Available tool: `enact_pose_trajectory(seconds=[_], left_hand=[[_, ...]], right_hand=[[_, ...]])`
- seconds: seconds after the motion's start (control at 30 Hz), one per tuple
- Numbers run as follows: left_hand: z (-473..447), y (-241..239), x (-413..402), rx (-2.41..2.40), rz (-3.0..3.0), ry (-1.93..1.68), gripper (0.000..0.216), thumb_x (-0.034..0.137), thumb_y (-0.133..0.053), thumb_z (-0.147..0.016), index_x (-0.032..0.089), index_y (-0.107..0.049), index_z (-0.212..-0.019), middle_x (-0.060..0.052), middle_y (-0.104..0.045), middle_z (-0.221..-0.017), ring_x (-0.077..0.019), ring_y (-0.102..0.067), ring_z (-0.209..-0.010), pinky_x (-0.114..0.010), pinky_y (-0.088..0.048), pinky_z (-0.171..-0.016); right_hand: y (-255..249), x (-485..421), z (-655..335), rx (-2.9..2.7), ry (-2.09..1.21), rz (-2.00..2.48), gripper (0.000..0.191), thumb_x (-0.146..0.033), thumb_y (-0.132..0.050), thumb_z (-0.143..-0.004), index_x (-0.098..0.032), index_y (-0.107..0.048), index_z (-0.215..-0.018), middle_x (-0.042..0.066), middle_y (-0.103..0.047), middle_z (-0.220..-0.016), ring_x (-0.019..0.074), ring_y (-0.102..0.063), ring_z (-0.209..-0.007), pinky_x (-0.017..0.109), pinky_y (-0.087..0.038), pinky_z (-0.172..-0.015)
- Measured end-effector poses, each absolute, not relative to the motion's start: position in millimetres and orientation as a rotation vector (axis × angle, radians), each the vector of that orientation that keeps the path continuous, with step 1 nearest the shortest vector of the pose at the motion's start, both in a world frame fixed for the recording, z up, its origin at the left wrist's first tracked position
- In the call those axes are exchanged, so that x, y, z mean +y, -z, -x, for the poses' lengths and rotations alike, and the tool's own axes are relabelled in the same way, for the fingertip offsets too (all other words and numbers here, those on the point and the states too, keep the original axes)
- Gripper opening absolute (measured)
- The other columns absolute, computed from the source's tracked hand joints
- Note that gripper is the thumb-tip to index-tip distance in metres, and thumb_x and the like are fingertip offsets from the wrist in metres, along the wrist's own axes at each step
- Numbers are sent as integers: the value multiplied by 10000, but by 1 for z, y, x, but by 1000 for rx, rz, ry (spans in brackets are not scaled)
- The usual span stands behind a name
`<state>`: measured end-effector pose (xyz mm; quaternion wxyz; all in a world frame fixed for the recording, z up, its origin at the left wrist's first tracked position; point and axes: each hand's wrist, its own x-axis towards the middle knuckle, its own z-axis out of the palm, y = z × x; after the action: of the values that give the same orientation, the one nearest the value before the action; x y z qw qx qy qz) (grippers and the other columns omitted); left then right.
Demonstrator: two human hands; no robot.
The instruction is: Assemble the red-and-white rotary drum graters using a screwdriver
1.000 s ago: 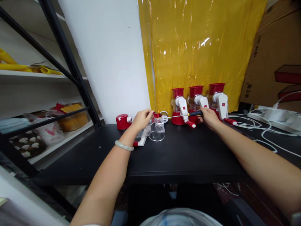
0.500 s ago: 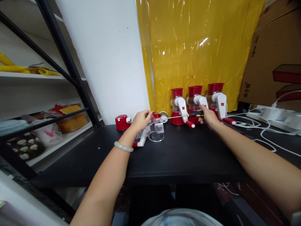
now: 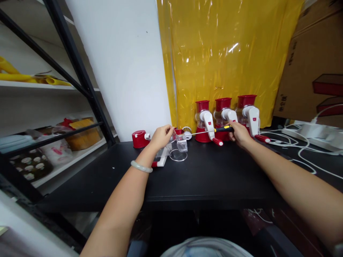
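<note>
My right hand (image 3: 240, 133) is closed around the black-and-yellow handle of a screwdriver (image 3: 224, 129). Its thin metal shaft runs level to the left, toward a clear plastic grater body (image 3: 178, 147) on the black table. My left hand (image 3: 161, 137) is closed, with thumb and fingers pinched at the top of that clear body; the screwdriver's tip is hard to make out there. Below my left wrist lies a white crank with a red grip (image 3: 158, 164). A red base part (image 3: 139, 139) stands just left of my left hand. Behind the shaft is a round metal-and-white drum (image 3: 187, 132).
Three assembled red-and-white rotary graters (image 3: 203, 125) stand in a row at the back, before a yellow plastic curtain (image 3: 227, 50). White cables and a power strip (image 3: 308, 132) lie at the right, near a large carton (image 3: 311, 60). A shelf rack (image 3: 88, 92) stands left.
The screwdriver handle has turned slightly, its yellow marking now higher, and my right hand has shifted its fingers on it. My left hand stays in place at the clear body.
</note>
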<state>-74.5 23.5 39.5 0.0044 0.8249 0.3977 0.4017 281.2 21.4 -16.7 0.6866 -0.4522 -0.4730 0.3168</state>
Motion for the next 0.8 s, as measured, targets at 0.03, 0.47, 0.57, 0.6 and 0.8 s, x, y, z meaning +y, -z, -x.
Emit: enact_pose_trajectory(seconds=[0.03,0.47,0.57,0.6,0.8], left_hand=[[74,-40,23,1243,-2584,-1257,335,393,-431,-945,183,-598,-745,-18,-653,-709,-159,-582,-674,-275,-404,-641],[75,-39,23,1237,-2579,-1246,331,398,-429,-942,189,-594,-745,-25,-662,-724,-160,-581,-675,-282,-412,-653],[74,-40,22,1234,-2576,-1243,327,395,-432,-940,187,-595,-747,-23,-660,-720,-161,-585,-677,-281,-412,-652],[74,-40,22,1234,-2576,-1243,327,393,-434,-940,186,-596,-746,-22,-660,-718,-160,-587,-677,-280,-410,-651],[75,-39,23,1236,-2578,-1252,333,399,-433,-942,186,-602,-750,-15,-654,-713,-156,-587,-675,-273,-405,-641]], right_hand=[[16,21,-281,-1064,-692,1018,271,-443,-517,-893,-194,-585,-809,-58,-406,-343,101,-323,-250,216,-235,-283],[19,21,-267,-823,-793,957,144,-254,-452,-856,-191,-571,-805,-17,-539,-478,112,-482,-344,202,-373,-331],[23,24,-269,-865,-722,987,184,-351,-502,-885,-196,-568,-812,-49,-459,-407,95,-407,-302,181,-293,-288],[24,24,-269,-870,-714,1006,213,-383,-501,-895,-196,-565,-814,-56,-435,-385,93,-383,-286,180,-272,-279],[19,21,-268,-856,-807,1039,181,-285,-397,-919,-194,-544,-864,-33,-527,-456,109,-469,-300,207,-390,-318]])
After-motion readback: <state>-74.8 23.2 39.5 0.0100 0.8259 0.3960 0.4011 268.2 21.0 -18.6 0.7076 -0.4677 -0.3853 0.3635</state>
